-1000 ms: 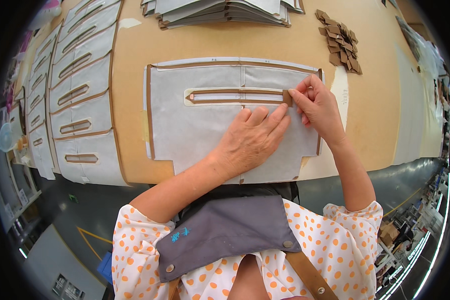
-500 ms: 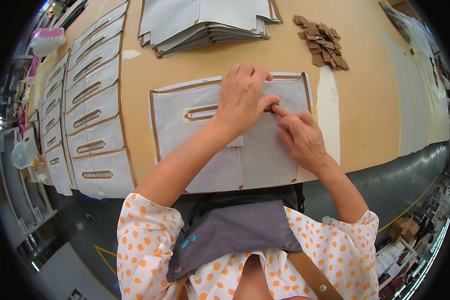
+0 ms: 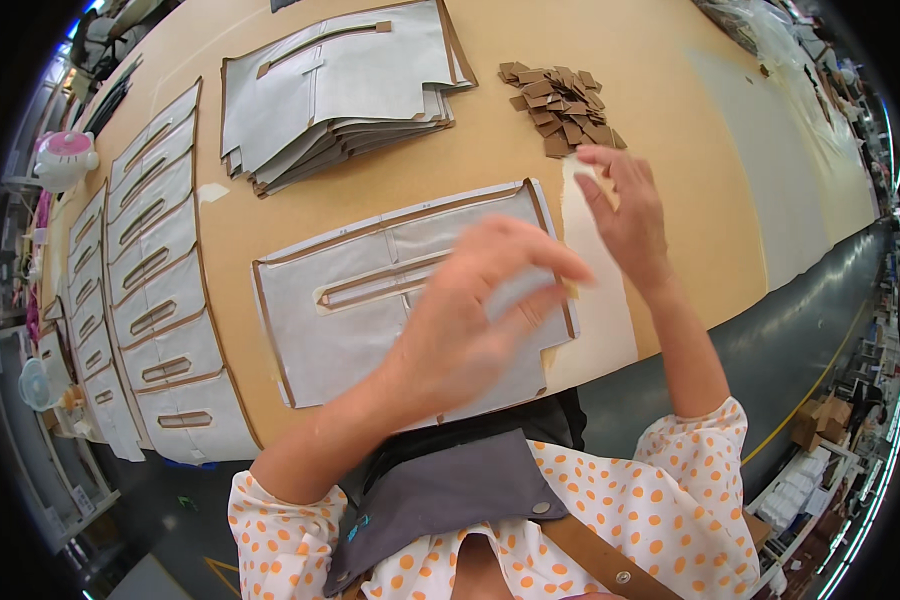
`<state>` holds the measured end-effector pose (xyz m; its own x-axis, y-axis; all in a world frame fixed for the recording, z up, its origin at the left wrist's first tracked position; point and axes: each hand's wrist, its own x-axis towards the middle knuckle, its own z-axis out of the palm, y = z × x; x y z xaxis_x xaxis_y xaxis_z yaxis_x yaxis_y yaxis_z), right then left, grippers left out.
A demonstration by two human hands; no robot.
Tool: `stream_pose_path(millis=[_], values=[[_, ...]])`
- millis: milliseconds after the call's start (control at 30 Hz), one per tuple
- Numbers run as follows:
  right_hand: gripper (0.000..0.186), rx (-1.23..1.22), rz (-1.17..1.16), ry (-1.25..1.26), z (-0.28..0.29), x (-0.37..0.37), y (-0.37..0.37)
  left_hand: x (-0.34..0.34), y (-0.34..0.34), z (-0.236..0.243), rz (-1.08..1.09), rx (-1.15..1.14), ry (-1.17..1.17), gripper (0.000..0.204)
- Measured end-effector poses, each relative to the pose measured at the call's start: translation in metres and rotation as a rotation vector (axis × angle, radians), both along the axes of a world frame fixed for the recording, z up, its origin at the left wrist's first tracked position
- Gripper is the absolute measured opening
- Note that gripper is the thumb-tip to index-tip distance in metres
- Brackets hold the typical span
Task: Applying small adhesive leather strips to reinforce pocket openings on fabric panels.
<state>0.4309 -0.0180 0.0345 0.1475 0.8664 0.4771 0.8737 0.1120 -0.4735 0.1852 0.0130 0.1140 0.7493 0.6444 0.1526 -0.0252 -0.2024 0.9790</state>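
Observation:
A grey fabric panel with brown edging and a long bordered slot lies before me on the tan table. My left hand hovers over the panel's right part, blurred, fingers bent and apart; I make out nothing in them and it hides the slot's right end. My right hand is raised beyond the panel's right corner, just short of a loose heap of small brown tabs. Its thumb and fingers are apart, holding nothing.
A stack of similar panels lies at the back. Rows of slotted pieces overlap along the left, with a pink-and-white object beyond them. Crumpled translucent sheeting is at the far right. Shelving and boxes stand across the floor.
Both hands have left the slot's right end: the right moved up toward the brown tabs, the left lifted off the panel. The view has shifted, showing more of the back stack.

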Motion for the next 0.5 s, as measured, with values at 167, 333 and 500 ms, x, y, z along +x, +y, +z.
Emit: stream_pose_path(millis=[167, 333, 500], values=[[0.022, -0.083, -0.046, -0.024, 0.003, 0.054, 0.079, -0.004, -0.046, 0.052, -0.76, -0.472, -0.592, 0.028], [0.028, -0.109, -0.033, -0.18, -0.018, 0.074, 0.132, -0.033, -0.025, 0.049, -0.759, -0.384, -0.426, 0.025], [0.03, -0.296, -0.059, -0.121, -0.018, 0.08, 0.141, -0.045, -0.028, 0.033, -0.569, -0.507, -0.452, 0.049]])
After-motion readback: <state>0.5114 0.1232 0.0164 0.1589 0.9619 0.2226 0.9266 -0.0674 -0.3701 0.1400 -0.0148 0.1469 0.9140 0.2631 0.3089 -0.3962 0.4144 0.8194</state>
